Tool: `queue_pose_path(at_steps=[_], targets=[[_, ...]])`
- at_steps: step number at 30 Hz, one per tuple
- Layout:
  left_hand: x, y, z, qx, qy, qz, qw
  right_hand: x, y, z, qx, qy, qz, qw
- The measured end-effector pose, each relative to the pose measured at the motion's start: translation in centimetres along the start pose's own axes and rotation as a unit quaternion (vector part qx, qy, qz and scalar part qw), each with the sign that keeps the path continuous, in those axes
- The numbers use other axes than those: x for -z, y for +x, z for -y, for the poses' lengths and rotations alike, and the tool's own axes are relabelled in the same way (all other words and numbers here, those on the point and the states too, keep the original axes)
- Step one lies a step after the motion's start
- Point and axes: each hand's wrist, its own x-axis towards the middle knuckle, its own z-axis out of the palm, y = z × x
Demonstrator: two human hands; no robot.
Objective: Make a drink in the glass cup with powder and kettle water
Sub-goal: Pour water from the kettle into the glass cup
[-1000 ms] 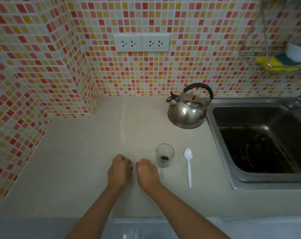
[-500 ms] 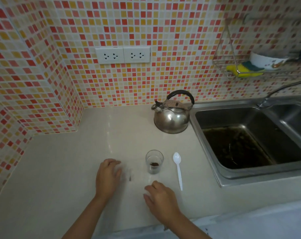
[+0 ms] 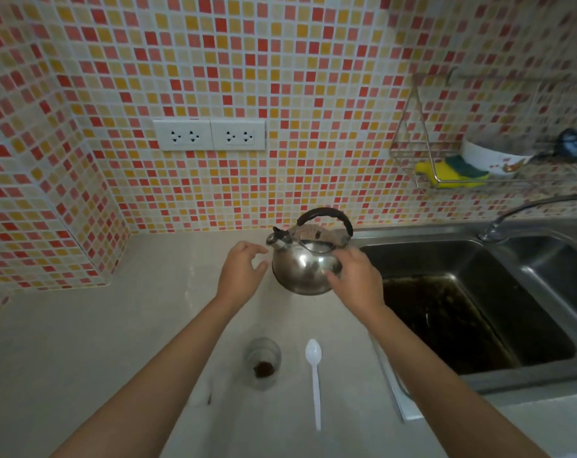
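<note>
Countertop (image 3: 82, 342): kettle (image 3: 302, 269) between left hand (image 3: 239, 272), right hand (image 3: 356, 282); neither grips.

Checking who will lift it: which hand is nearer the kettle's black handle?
Right. The right hand lies against the kettle body just below the black handle; the left hand hovers beside the spout, farther off.

Walls: small mosaic tile (image 3: 280, 77) in red, orange, yellow and cream — covering the back wall and the left return. A white double socket plate (image 3: 209, 134) is set in the back wall. Right of the socket hangs a wire rack (image 3: 409, 153). Below the rack: steel sink (image 3: 545, 266) and tap (image 3: 525, 209). Left of the sink runs a pale countertop (image 3: 82, 342) — evenly lit.
</note>
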Motion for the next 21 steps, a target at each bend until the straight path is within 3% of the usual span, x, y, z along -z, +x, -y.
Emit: queue_pose_path(at_steps=[5,8,11,16,21], targets=[[-2.0,5.5,-2.1,0.029,0.025,0.020,0.999,-1.5,10.1,-1.7,0.064,-0.055,0.006,0.996],[-3.2,7.9,-2.4,0.048,0.050,0.036,0.997,-2.7,14.0,-2.8,0.088,-0.063,0.068,0.992],[-4.0,9.3,-2.3,0.064,0.064,0.058,0.994,-3.7,15.9,-3.6,0.082,0.035,0.143,0.986],[-4.7,10.0,-2.4,0.096,0.057,0.055,0.992,-3.7,17.2,-3.9,0.014,0.272,0.165,0.948],[-4.0,10.0,-2.9,0.127,0.059,0.077,0.987,-3.1,16.5,-3.8,0.000,0.303,0.170,0.938]])
